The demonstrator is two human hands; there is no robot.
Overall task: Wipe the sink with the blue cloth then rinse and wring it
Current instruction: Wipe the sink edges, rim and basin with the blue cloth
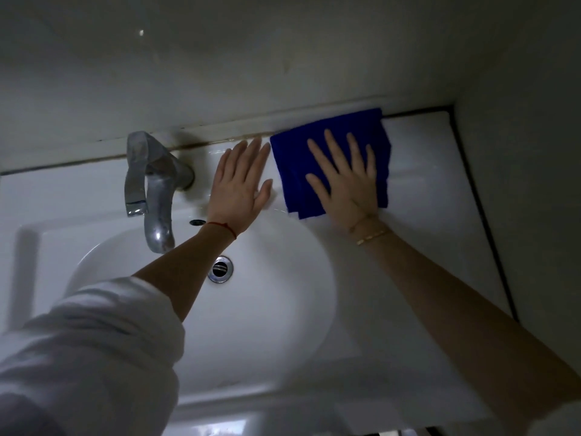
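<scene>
A: Nearest the camera, what was there?

B: A white sleeve at lower left, then the sink bowl with its drain. The sink's near edge was cut off at the bottom of the view.

A: And the hands?

B: Past the bowl, on the flat ledge. The left hand lay flat and released, fingers straight, holding nothing, just right of the tap. The right hand was spread flat on the cloth, pressing it down, not clenched round it.

A: Where was the cloth?

B: On the ledge right of the tap, its far edge touching the wall.

A: How would it handle?

B: I judged it soft, light and limp, folded in layers. A flat palm would slide it; for wringing, take both ends.

A: Anything unclear?

B: The light was dim. Whether the cloth was wet, I couldn't tell, and the dark line along the wall joint was hard to read.
</scene>
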